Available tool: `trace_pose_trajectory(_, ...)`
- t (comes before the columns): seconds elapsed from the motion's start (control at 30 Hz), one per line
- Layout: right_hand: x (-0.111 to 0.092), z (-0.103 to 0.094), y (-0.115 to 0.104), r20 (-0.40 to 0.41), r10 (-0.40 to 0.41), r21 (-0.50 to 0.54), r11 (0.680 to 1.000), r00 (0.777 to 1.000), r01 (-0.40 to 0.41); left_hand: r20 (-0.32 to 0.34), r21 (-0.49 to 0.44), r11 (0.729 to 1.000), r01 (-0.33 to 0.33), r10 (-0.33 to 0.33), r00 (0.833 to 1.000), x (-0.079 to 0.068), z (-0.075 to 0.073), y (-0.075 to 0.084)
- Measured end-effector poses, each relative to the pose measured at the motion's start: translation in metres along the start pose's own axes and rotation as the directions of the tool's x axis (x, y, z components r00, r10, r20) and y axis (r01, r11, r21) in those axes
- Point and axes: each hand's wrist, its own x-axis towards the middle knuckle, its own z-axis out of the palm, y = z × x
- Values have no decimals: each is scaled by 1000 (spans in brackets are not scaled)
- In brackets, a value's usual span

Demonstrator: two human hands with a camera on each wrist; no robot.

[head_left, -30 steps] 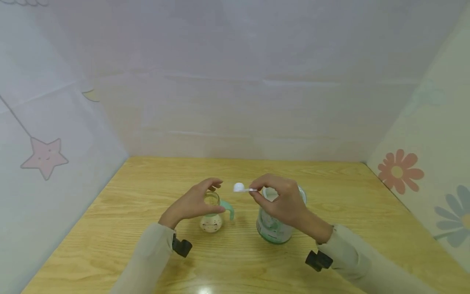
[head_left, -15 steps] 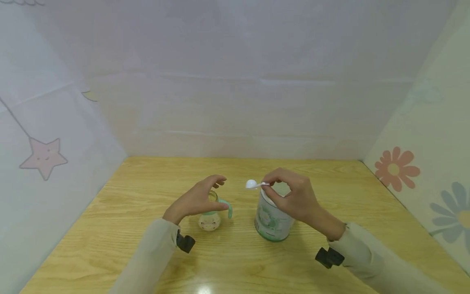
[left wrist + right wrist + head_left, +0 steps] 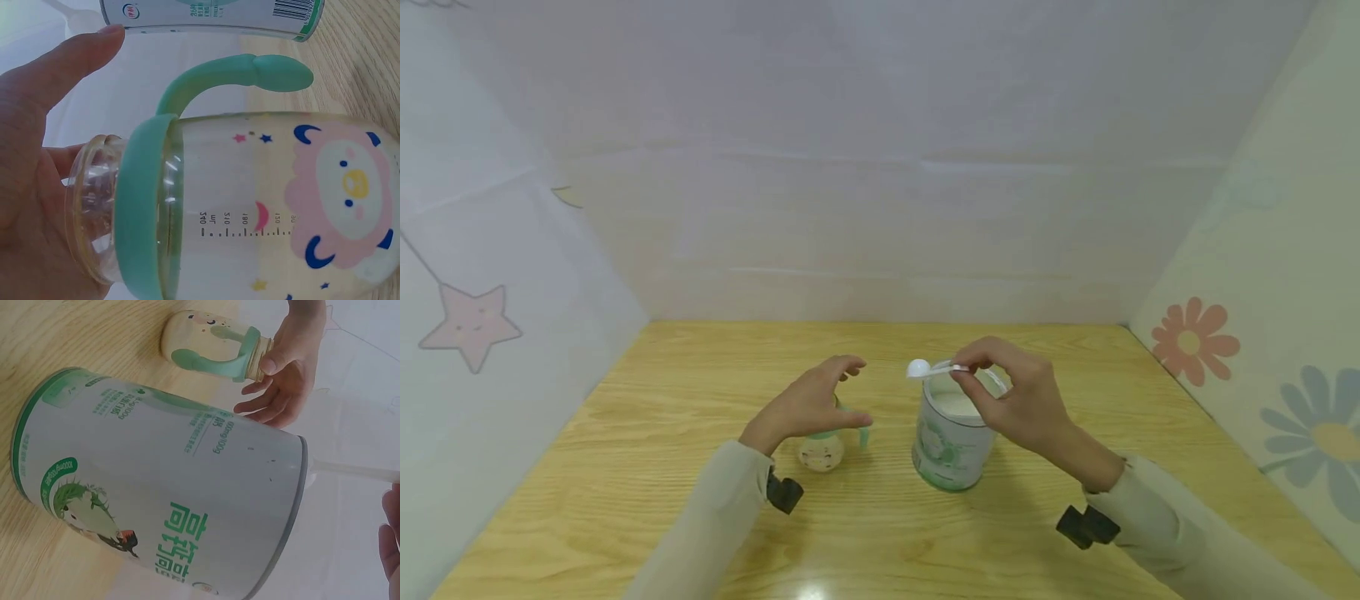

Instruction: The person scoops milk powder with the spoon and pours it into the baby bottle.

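My right hand (image 3: 1018, 396) pinches the handle of a white scoop (image 3: 919, 368) between thumb and fingers. The scoop hangs level above the left rim of a milk powder can (image 3: 951, 454), its rounded side seemingly upward. Pale powder shows inside the open can. My left hand (image 3: 808, 404) curves loosely about the neck of a baby bottle (image 3: 225, 175), thumb and fingers apart; the left wrist view shows the thumb off the glass. The lidless bottle stands upright on the table, with a green collar and handle, and holds pale liquid.
The wooden table (image 3: 715, 367) carries the bottle at left and the can at right, a gap between them. Printed cloth walls (image 3: 880, 208) stand behind and on both sides. A black wrist camera (image 3: 1086, 527) sits under each sleeve.
My right hand has moved right with the scoop, from the gap beside the bottle to over the can's rim. My left hand has hardly moved and now covers more of the bottle's neck.
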Motion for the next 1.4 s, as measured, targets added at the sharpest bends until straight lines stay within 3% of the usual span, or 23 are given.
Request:
trace_pose_trajectory(0.5, -3, -13, 3, -10, 63, -40, 997, 998, -63, 7, 15, 1000, -18, 18, 1000, 12, 2, 13)
trace_pose_trajectory(0.73, -5, -13, 7, -23, 43, -59, 997, 999, -44, 9, -30, 999, -15, 16, 1000, 19, 7, 23)
trace_pose_trajectory(1.4, -19, -16, 24, -5, 95, -175, 980, 995, -95, 43, -146, 989, -30, 36, 998, 37, 44, 34)
